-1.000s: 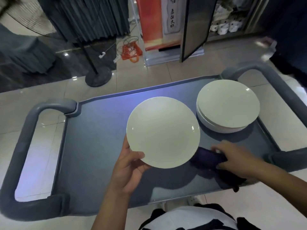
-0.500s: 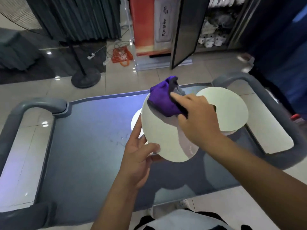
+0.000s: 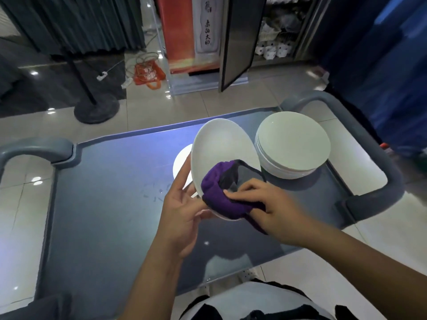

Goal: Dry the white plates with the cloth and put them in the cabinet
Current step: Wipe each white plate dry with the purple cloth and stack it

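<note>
My left hand (image 3: pixel 182 211) holds a white plate (image 3: pixel 221 146) tilted up on its edge above the grey cart top (image 3: pixel 104 204), fingers behind it and thumb at its lower rim. With my right hand (image 3: pixel 268 204) I grip a purple cloth (image 3: pixel 219 192) and press it against the plate's lower front. Another white plate (image 3: pixel 181 163) lies flat on the cart, mostly hidden behind the held one. To the right stands a stack of white plates (image 3: pixel 292 146). The cabinet (image 3: pixel 272 31) stands beyond the cart with its door (image 3: pixel 235 40) swung open.
Grey cart handles curve at the left (image 3: pixel 34 151) and right (image 3: pixel 379 181). On the floor beyond are a black stand base (image 3: pixel 97 109), an orange bag (image 3: pixel 149 73) with cables, and a red panel (image 3: pixel 178 31). Dark curtains hang at the back left.
My right hand picked the purple cloth off the cart, brought it to the plate's top, then wiped down to its lower edge. My left hand tilted the plate more upright.
</note>
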A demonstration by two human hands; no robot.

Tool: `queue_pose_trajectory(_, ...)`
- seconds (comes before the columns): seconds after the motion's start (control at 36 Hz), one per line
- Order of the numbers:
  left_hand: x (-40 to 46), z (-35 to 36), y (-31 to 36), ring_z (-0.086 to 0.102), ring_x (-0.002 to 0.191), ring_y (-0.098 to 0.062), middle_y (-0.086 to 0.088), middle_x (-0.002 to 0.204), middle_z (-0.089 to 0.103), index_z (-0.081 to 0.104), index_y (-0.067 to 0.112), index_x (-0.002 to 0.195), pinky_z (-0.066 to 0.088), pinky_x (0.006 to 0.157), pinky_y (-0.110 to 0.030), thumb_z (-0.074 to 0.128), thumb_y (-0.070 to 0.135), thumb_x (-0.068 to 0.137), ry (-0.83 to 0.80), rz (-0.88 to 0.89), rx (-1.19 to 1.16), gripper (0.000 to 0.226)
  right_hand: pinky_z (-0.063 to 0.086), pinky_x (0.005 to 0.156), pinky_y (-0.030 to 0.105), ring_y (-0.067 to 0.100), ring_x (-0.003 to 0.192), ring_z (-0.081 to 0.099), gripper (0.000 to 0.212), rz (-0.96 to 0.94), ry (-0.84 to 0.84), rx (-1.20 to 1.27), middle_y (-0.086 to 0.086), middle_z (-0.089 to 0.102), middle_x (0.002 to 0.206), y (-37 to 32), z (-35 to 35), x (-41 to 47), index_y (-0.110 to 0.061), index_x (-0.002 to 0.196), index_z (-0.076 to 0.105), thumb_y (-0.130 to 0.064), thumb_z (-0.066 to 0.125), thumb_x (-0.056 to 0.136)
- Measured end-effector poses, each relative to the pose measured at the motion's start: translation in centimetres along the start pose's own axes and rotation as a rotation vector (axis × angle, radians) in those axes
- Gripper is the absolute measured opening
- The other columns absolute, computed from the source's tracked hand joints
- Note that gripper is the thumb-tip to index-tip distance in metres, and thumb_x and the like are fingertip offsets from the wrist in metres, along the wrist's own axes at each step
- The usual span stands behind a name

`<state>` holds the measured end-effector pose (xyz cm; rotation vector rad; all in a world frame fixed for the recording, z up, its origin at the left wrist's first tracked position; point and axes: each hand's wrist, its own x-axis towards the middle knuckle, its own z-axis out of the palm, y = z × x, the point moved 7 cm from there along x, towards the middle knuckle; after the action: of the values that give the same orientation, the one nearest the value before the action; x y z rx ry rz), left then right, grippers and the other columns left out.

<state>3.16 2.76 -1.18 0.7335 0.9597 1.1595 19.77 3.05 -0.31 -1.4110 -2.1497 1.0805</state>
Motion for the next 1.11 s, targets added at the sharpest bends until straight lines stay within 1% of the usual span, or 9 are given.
queue_pose_trajectory(0.19, 1.5, -0.9, -1.4, 0.069, 0.095, -0.027, -0.001, 0.116, 0.073, 0.056, 0.048, 0.139, 0.06, 0.069, -0.05, 0.061, -0.008, 0.066, 0.015, -0.047, 0.013, 0.093, 0.046, 0.088, 0.029, 0.006, 0.101, 0.052, 0.073, 0.118, -0.033, -0.125, -0.017, 0.055, 0.107, 4.8, -1.1, -4.0, -0.042, 0.128, 0.065, 0.013, 0.053, 0.082)
queue_pose_trajectory(0.33, 2.6, -0.8, -2.4, 0.066, 0.1, -0.029, 0.005, 0.116, 0.074, 0.052, 0.045, 0.144, 0.06, 0.067, -0.044, 0.061, -0.005, 0.068, 0.052, -0.111, -0.028, 0.091, 0.049, 0.082, 0.037, 0.018, 0.105, 0.051, 0.067, 0.144, 0.062, -0.346, -0.006, 0.058, 0.113, 8.2, -2.5, -6.4, -0.041, 0.129, 0.066, 0.009, 0.061, 0.084)
queue_pose_trajectory(0.47, 3.4, -1.4, -3.1, 0.064, 0.105, -0.035, 0.008, 0.113, 0.075, 0.051, 0.047, 0.144, 0.06, 0.065, -0.041, 0.046, -0.018, 0.087, 0.087, -0.134, -0.041, 0.086, 0.05, 0.076, 0.049, 0.033, 0.091, 0.065, 0.067, 0.131, 0.23, -0.655, 0.006, 0.068, 0.106, 12.4, -0.5, -8.0, -0.035, 0.117, 0.074, 0.004, 0.078, 0.062)
queue_pose_trajectory(0.64, 3.8, -1.0, -2.2, 0.063, 0.117, -0.036, 0.007, 0.128, 0.068, 0.053, 0.043, 0.143, 0.062, 0.078, -0.051, 0.046, -0.017, 0.089, 0.073, -0.129, -0.035, 0.082, 0.052, 0.083, 0.05, 0.028, 0.098, 0.067, 0.067, 0.273, -0.063, -0.756, 0.002, 0.069, 0.109, 16.2, 5.2, -9.3, -0.042, 0.107, 0.074, -0.011, 0.089, 0.049)
queue_pose_trajectory(0.75, 4.0, 0.2, -2.1, 0.063, 0.113, -0.034, 0.002, 0.132, 0.064, 0.057, 0.042, 0.14, 0.061, 0.073, -0.045, 0.047, -0.015, 0.087, 0.019, -0.17, -0.022, 0.078, 0.025, 0.114, 0.042, 0.014, 0.13, 0.043, 0.061, 0.393, -0.067, -0.386, -0.011, 0.052, 0.133, 15.0, 3.1, -9.1, -0.044, 0.133, 0.06, -0.024, 0.051, 0.076)
queue_pose_trajectory(0.83, 4.1, 1.6, -2.5, 0.063, 0.111, -0.034, -0.002, 0.134, 0.064, 0.059, 0.039, 0.138, 0.06, 0.07, -0.043, 0.059, -0.004, 0.073, -0.032, -0.218, -0.041, 0.078, 0.041, 0.106, 0.034, 0.003, 0.118, 0.054, 0.047, 0.37, 0.226, 0.046, -0.019, 0.06, 0.125, 12.3, -2.5, -8.3, -0.04, 0.128, 0.064, -0.022, 0.062, 0.085)
queue_pose_trajectory(0.92, 4.3, 3.7, -3.1, 0.066, 0.103, -0.029, -0.001, 0.124, 0.068, 0.063, 0.036, 0.135, 0.06, 0.067, -0.043, 0.058, 0.001, 0.065, -0.098, -0.259, -0.061, 0.078, 0.05, 0.1, 0.035, 0.007, 0.111, 0.062, 0.027, 0.534, 0.519, 0.585, -0.01, 0.068, 0.119, 11.3, -8.5, -7.6, -0.035, 0.123, 0.068, -0.028, 0.066, 0.097)
queue_pose_trajectory(1.0, 4.8, 6.1, -3.5, 0.066, 0.1, -0.03, -0.003, 0.12, 0.07, 0.067, 0.034, 0.131, 0.057, 0.074, -0.049, 0.062, 0.002, 0.063, -0.14, -0.289, -0.059, 0.075, 0.056, 0.091, 0.045, 0.02, 0.102, 0.068, 0.031, 0.653, 0.475, 0.867, 0.004, 0.071, 0.115, 11.2, -12.6, -6.4, -0.019, 0.12, 0.069, -0.037, 0.063, 0.096)
queue_pose_trajectory(1.11, 5.8, 9.2, -4.2, 0.066, 0.089, -0.026, -0.008, 0.115, 0.07, 0.074, 0.02, 0.119, 0.051, 0.073, -0.048, 0.069, 0.003, 0.058, -0.185, -0.335, -0.075, 0.063, 0.047, 0.102, 0.054, 0.026, 0.094, 0.062, 0.044, 0.697, 0.406, 1.008, 0.006, 0.069, 0.089, 12.1, -16.1, -6.2, -0.006, 0.122, 0.069, -0.037, 0.064, 0.092)
